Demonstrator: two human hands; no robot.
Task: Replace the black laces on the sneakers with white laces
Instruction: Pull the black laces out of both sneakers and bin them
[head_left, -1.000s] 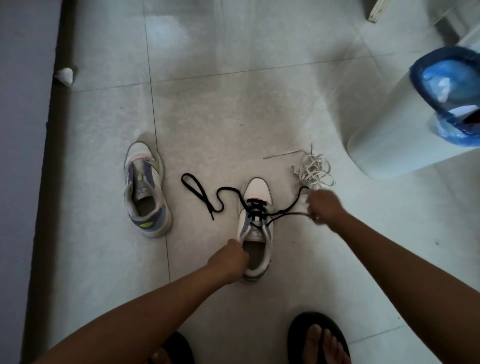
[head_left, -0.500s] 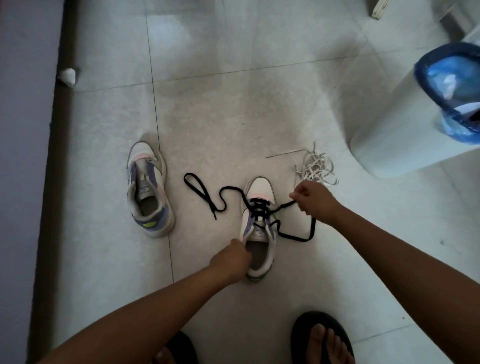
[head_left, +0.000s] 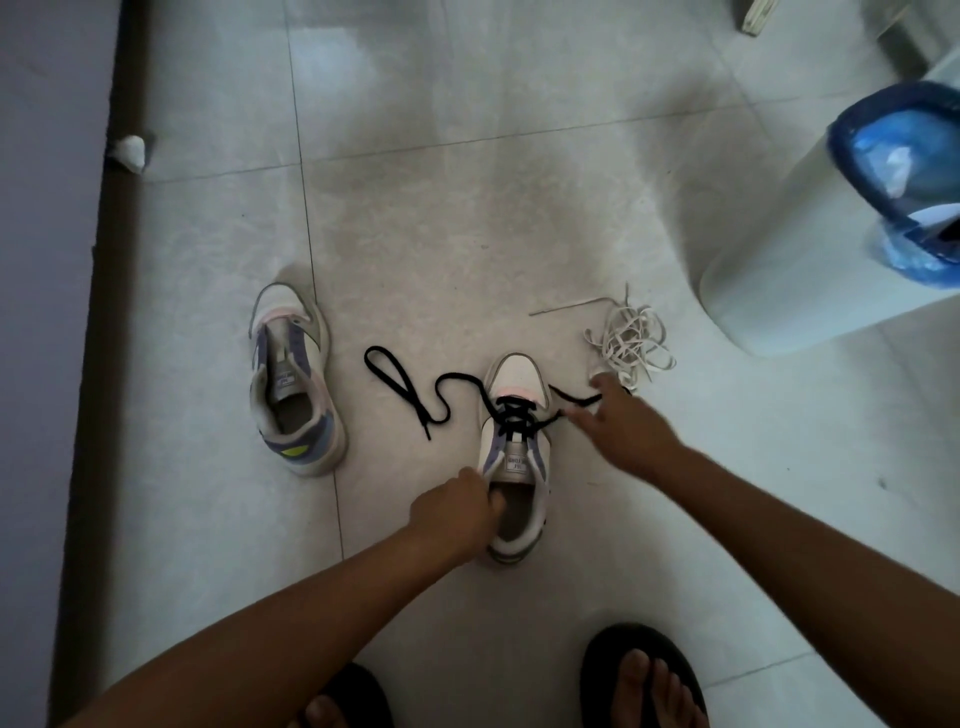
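**Person unlacing a sneaker on a tiled floor**

A pale tiled floor (head_left: 467, 234) fills the view, seen from above. At the right stands a white bin (head_left: 810, 249) lined with a blue bag. Two bare forearms reach forward from the bottom edge, above two feet in dark sandals. A laceless sneaker (head_left: 293, 382) lies at the left, well apart from the hands. Near the centre sits the second sneaker (head_left: 515, 457), toe pointing away, with a black lace (head_left: 511, 415) crossing its upper eyelets. One long end of that lace snakes left across the floor; the other end runs right. The left hand (head_left: 454, 514) grips the collar of this sneaker, fingers curled over its edge. The right hand (head_left: 621, 431) hovers just right of the sneaker, its grip spread, fingertips at the lace's right end. A tangle of white laces (head_left: 631, 343) lies just beyond that hand.
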